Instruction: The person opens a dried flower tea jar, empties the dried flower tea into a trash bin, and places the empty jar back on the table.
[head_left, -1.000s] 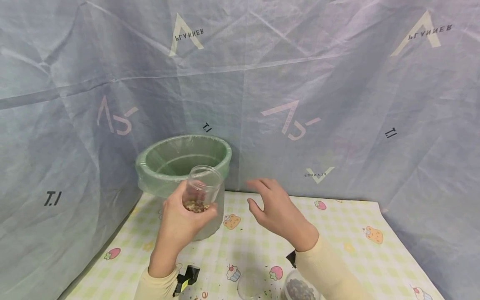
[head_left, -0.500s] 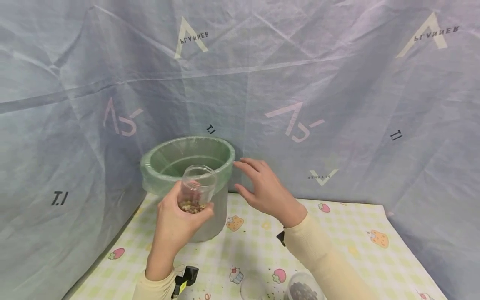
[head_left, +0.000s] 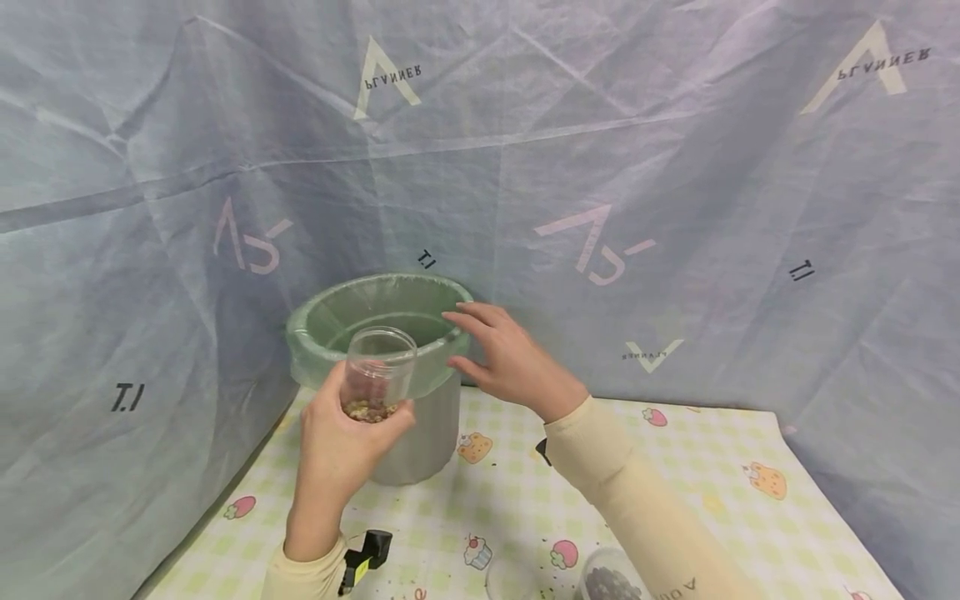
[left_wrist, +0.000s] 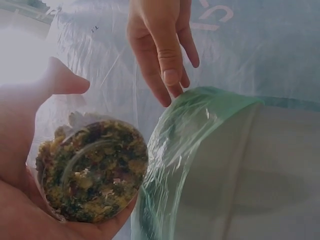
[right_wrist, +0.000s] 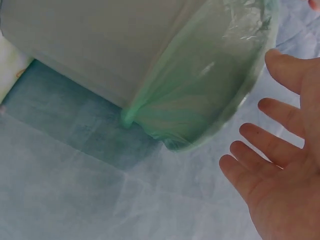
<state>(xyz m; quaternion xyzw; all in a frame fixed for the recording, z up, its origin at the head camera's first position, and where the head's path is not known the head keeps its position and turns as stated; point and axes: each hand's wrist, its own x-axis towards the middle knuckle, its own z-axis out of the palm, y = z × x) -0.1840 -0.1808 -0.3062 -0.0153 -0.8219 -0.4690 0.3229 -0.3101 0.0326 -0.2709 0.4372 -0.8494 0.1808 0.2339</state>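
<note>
My left hand (head_left: 336, 443) grips a clear plastic cup (head_left: 381, 357) with its fingers and thumb curled round the side. Small dried yellow and dark bits (left_wrist: 100, 172) lie in the bottom of the cup, which is held in front of a grey bin (head_left: 429, 437). A translucent green bag (head_left: 322, 367) lines the bin and folds over its rim. By the right side of that rim is my right hand (head_left: 517, 367), fingers apart and holding nothing. In the right wrist view its fingers (right_wrist: 270, 142) extend toward the bag; whether they touch it I cannot tell.
A tub of dark pieces (head_left: 611, 579) stands at the front edge of the checked tablecloth (head_left: 675, 533). A clear round item (head_left: 512, 577) lies left of it, among scattered crumbs. Grey-blue fabric (head_left: 720, 233) hangs behind and at both sides.
My right hand has moved left and up to the bin's rim. The left hand, still holding the cup, has shifted slightly left. The camera view has drifted a little.
</note>
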